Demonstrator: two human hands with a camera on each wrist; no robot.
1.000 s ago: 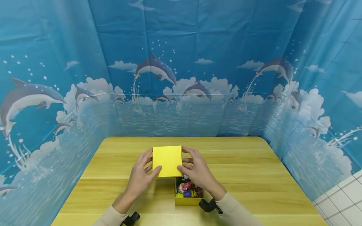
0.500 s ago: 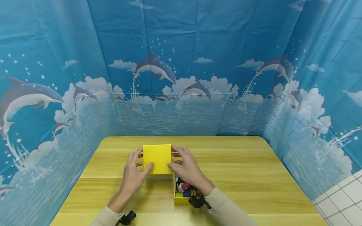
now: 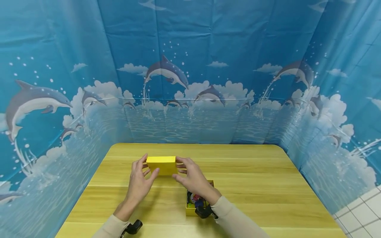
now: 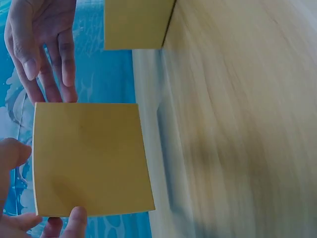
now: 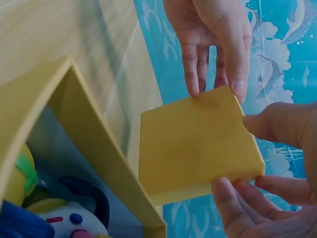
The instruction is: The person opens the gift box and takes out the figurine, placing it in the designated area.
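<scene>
A square yellow box lid (image 3: 161,168) is up off the table between both hands, tilted so its narrow edge faces the head camera. My left hand (image 3: 140,181) holds its left side with the fingertips, thumb at the near edge. On the opposite side my right hand (image 3: 192,177) holds it the same way. The left wrist view has the lid's flat face (image 4: 91,158) toward the camera. Below my right wrist stands the open yellow box (image 3: 190,212), partly covered by the hand and wrist. Small colourful toy figures (image 5: 74,220) lie inside it, among them a white-faced one.
The light wooden table (image 3: 253,185) extends to both sides of the box. Blue dolphin-print sheeting (image 3: 190,119) surrounds its back and sides. Black wrist cameras (image 3: 134,227) sit on both wrists. White floor tiles (image 3: 357,215) show at the lower right.
Both hands have carried the lid leftward, away from above the box. The lid has tipped from showing its flat square top to showing its edge and underside region.
</scene>
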